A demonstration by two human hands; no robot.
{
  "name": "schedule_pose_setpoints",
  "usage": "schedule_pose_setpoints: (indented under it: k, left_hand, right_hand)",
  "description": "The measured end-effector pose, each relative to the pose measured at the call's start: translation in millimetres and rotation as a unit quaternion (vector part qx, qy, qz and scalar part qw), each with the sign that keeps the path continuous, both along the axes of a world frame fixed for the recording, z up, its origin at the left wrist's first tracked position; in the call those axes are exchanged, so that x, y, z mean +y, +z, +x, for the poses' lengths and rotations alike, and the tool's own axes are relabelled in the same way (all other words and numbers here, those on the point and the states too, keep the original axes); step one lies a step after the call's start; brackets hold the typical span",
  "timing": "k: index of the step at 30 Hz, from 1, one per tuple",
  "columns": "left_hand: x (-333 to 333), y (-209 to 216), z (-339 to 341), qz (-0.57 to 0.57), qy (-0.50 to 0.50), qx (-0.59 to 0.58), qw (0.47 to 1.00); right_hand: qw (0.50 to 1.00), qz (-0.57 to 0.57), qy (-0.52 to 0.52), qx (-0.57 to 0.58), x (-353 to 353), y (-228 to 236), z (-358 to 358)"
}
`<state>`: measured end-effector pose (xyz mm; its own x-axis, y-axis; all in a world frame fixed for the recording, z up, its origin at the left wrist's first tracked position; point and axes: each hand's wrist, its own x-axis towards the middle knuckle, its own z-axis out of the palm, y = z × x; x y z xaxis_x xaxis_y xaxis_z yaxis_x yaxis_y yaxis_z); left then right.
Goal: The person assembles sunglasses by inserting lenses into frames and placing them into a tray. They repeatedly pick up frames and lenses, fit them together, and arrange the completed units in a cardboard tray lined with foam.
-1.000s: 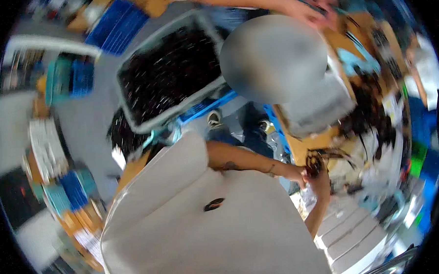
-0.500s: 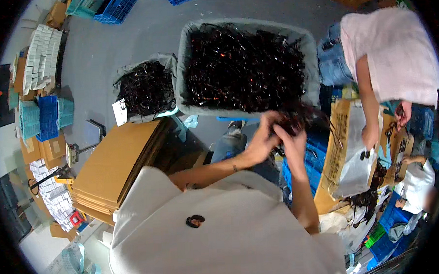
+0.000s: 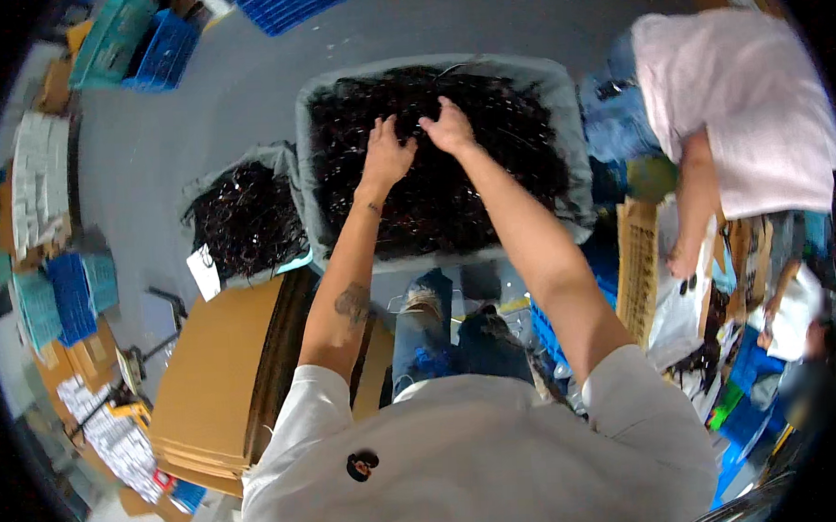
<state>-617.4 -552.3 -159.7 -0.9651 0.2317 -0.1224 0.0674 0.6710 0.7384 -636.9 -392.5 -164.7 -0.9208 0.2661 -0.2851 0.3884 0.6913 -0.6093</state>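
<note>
A large bin [image 3: 306, 173] with a grey lining holds a heap of dark, shiny, thin tangled pieces [image 3: 498, 178], whose exact kind I cannot make out. Both my arms reach forward over it. My left hand [image 3: 390, 158] is open above the middle of the heap, fingers stretched forward. Close beside it, a little farther off, my right hand [image 3: 450, 129] is open too, thumb and fingers apart. Nothing shows in either hand. Whether the fingertips touch the pieces I cannot tell.
A smaller lined bin [image 3: 288, 164] of similar pieces stands left. Flat cardboard [image 3: 217, 363] is stacked nearer me. At right a person in a pink top [image 3: 728, 107] reaches toward an open carton [image 3: 637, 261]; another person in white [image 3: 798, 310] is beyond. Blue crates [image 3: 276, 6] lie far off.
My hands were together at the bin's near right edge on a dark tangled bunch. Now they are apart over the heap, farther forward and left, without that bunch. The view has shifted too.
</note>
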Motion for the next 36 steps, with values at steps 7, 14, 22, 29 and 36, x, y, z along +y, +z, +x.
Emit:
schedule_pose_setpoints:
  k: [7,14,22,29,36]
  left_hand:
    - [48,63,102,0.268,-0.053,-0.089,0.958]
    - [97,52,261,0.244,-0.306,-0.263,0.882]
    - [234,135,342,0.124,-0.549,-0.287,0.775]
    - [330,171,433,0.116,-0.585,-0.292,0.747]
    - [345,176,473,0.083,-0.561,-0.333,0.753]
  right_hand:
    - [0.975,-0.097,-0.06,0.19,13,77,214]
    - [0.903,-0.196,-0.343,0.169,90,122,467]
    - [0.589,0.122,-0.7,0.385,303,142,641]
    - [0.444,0.23,-0.78,0.378,467,151,747]
    - [0.495,0.381,-0.781,-0.036,594,135,904]
